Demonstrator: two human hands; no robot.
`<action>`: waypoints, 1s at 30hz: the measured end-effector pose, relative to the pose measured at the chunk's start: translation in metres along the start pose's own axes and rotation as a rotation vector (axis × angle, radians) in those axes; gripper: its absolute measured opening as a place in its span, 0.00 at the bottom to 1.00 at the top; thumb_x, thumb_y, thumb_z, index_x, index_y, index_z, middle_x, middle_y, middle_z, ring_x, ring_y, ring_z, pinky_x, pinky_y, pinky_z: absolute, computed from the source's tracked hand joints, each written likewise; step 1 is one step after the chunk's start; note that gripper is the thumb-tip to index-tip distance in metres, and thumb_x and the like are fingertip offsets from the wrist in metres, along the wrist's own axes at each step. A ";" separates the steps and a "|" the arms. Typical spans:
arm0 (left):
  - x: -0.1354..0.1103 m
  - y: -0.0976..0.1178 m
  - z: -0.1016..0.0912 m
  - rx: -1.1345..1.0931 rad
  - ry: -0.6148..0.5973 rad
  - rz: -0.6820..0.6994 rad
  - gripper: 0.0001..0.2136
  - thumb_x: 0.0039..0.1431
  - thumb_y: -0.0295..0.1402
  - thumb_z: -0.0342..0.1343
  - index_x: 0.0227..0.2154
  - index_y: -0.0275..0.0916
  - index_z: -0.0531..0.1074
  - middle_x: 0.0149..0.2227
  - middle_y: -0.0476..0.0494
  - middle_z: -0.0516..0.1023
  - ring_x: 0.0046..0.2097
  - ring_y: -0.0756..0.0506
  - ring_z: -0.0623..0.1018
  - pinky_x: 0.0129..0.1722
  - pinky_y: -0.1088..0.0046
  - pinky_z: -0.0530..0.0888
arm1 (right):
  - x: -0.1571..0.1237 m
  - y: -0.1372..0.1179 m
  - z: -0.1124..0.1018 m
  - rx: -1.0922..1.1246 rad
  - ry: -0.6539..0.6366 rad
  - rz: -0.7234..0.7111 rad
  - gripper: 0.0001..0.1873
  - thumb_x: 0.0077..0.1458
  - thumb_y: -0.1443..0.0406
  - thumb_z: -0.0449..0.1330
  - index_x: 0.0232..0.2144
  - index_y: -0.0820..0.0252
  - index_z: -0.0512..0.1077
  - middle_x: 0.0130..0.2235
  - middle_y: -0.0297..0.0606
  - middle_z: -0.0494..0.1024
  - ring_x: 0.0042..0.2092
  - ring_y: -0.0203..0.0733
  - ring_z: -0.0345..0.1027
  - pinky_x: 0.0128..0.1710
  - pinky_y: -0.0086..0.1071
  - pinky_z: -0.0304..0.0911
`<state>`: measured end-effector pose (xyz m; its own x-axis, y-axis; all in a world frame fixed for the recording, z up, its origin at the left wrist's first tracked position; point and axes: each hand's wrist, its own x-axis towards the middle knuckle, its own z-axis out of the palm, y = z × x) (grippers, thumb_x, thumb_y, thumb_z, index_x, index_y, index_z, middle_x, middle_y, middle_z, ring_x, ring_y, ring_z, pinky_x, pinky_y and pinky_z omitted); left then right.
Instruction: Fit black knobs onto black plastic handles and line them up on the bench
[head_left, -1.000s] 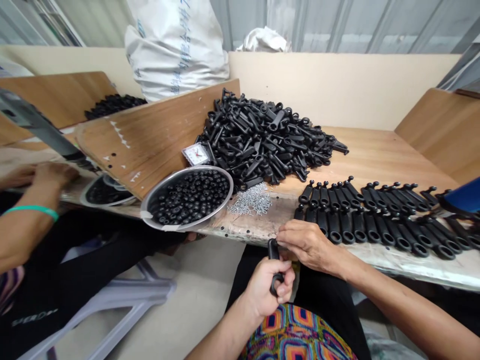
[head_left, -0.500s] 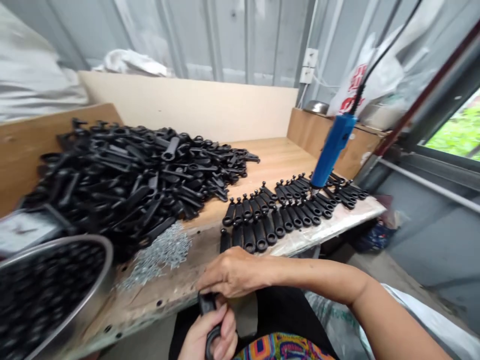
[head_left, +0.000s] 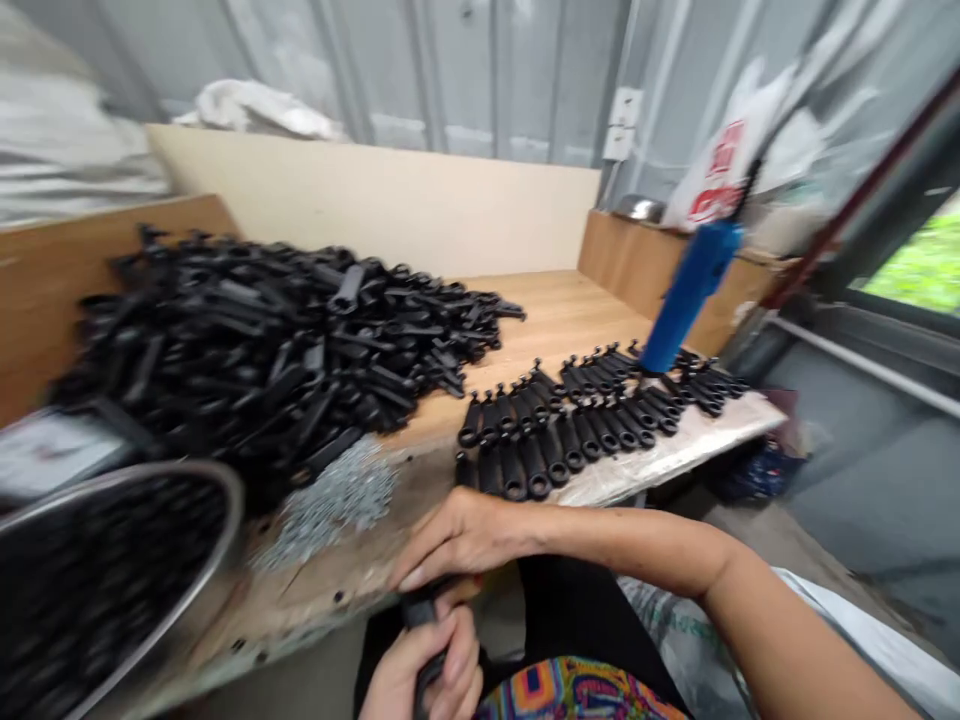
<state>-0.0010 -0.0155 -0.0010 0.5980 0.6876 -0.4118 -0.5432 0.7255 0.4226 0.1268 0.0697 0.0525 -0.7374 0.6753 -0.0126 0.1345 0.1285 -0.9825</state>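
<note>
Low in front of my body, my left hand point(head_left: 439, 665) is closed around a black plastic lever point(head_left: 420, 608) with a ring at its lower end. My right hand point(head_left: 469, 538) bends over the lever's upper end, its fingers together and touching it; whatever its fingertips pinch is hidden. Just beyond my right hand, rows of similar black levers point(head_left: 555, 450) lie side by side, each with a small knob at its far end. A heap of small silver screws point(head_left: 337, 505) is left of my hands on the table edge.
A large pile of black levers point(head_left: 285, 340) covers the table's left side. A metal bowl point(head_left: 234, 510) full of small black pieces stands at front left. A blue electric screwdriver point(head_left: 690, 295) hangs by its cord above the rows. Wooden boards point(head_left: 390, 205) edge the table.
The whole view has shifted slightly, so the table things sit a little further right. My left hand still grips the lever, and my right hand stays over its upper end.
</note>
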 end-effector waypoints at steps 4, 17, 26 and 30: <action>0.002 -0.005 0.006 -0.073 -0.030 0.041 0.08 0.49 0.29 0.52 0.18 0.34 0.61 0.13 0.54 0.60 0.11 0.58 0.51 0.11 0.81 0.48 | -0.006 -0.002 -0.001 0.069 0.041 0.022 0.10 0.48 0.69 0.60 0.32 0.72 0.76 0.30 0.37 0.73 0.29 0.30 0.65 0.27 0.20 0.59; 0.010 -0.004 0.006 -0.099 0.041 0.036 0.10 0.46 0.27 0.48 0.12 0.32 0.62 0.10 0.52 0.58 0.10 0.57 0.54 0.10 0.81 0.49 | -0.008 -0.007 -0.007 -0.447 -0.077 -0.131 0.13 0.55 0.64 0.54 0.40 0.65 0.72 0.33 0.39 0.73 0.33 0.34 0.66 0.34 0.26 0.60; 0.003 0.010 0.010 0.046 0.039 0.092 0.20 0.55 0.45 0.44 0.27 0.29 0.68 0.30 0.38 0.72 0.23 0.49 0.72 0.12 0.79 0.59 | 0.009 -0.023 -0.023 -1.091 -0.071 -0.276 0.10 0.56 0.66 0.52 0.36 0.63 0.72 0.30 0.38 0.73 0.32 0.36 0.65 0.30 0.27 0.54; -0.005 0.018 -0.001 0.410 0.314 0.373 0.19 0.53 0.43 0.50 0.44 0.37 0.63 0.35 0.43 0.73 0.25 0.51 0.71 0.15 0.80 0.60 | 0.028 -0.029 -0.045 -1.205 0.063 -0.205 0.08 0.53 0.66 0.55 0.35 0.60 0.72 0.31 0.36 0.75 0.33 0.37 0.66 0.30 0.28 0.52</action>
<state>-0.0142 -0.0056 0.0077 0.1770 0.9129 -0.3678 -0.3745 0.4081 0.8326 0.1316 0.1176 0.0886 -0.7882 0.5931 0.1643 0.5709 0.8043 -0.1646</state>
